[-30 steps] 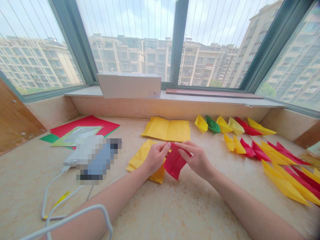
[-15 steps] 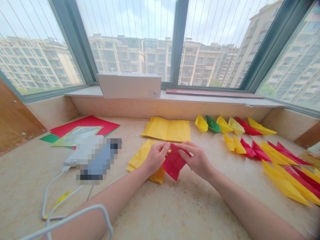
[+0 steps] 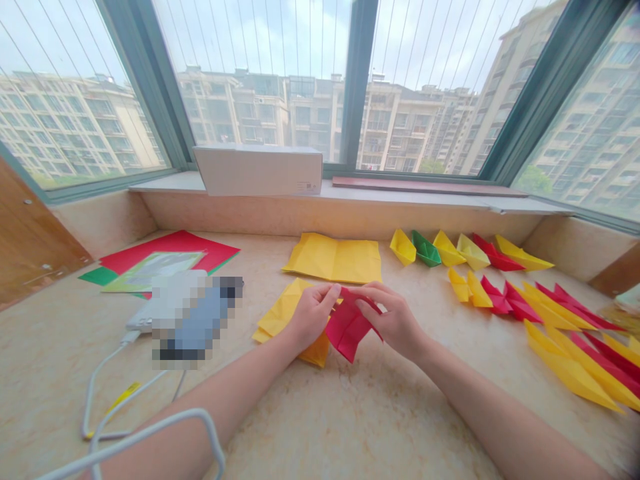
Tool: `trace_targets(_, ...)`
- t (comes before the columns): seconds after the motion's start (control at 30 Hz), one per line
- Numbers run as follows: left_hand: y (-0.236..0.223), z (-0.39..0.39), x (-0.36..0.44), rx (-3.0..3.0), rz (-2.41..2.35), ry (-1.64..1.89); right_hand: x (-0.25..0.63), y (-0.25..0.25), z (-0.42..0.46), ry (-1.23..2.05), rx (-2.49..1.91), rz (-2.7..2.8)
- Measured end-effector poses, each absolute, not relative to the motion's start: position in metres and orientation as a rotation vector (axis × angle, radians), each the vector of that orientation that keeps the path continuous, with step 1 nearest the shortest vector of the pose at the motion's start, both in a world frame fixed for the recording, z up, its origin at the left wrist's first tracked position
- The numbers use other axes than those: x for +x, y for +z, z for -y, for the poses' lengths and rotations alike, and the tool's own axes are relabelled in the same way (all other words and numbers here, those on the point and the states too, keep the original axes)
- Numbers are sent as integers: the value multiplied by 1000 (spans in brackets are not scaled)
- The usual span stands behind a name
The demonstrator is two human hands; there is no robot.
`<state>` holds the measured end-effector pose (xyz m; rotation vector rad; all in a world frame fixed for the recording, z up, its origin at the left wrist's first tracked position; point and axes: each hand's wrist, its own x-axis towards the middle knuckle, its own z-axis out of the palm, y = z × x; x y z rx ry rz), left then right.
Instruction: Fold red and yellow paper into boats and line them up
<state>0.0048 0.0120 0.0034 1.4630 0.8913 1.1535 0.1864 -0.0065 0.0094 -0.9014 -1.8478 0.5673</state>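
Red and green flat sheets [image 3: 170, 257] lie at the far left of the stone table [image 3: 350, 427], with a white cable [image 3: 125, 427] looping near the front edge. Toward the middle, a creased yellow sheet [image 3: 334, 259] lies spread out, and a folded yellow piece [image 3: 283, 317] sits partly under the left hand [image 3: 311, 317]. That hand's grip is closed, thumb and fingers pinching the top left corner of the red paper [image 3: 347, 328], which is held just above the table in the centre. The right hand [image 3: 395, 319] pinches the same paper from the other side, its fingers closed on the upper edge. The red paper is folded into a compact pointed shape but is not yet a boat; by the look of it, several folds are left. To the right, many finished paper boats [image 3: 500, 277] in yellow, red and green stand in rows, so much of the batch appears done.
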Motion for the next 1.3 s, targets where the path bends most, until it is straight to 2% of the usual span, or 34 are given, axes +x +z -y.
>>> trace_targets(0.4,3,-12,5,1477,-884,1154,185,10,6,609,-911,1813)
trace_targets(0.63,6,-13,5,1395,-847,1115,186,6,-1,1110,-972,1490)
trace_targets(0.77,7,-13,4,1357,-868,1100,190,9,-4,1209,-956,1446)
trace_targets(1.3,5,-12,5,1425,-876,1116,193,11,-4,1094,-970,1587)
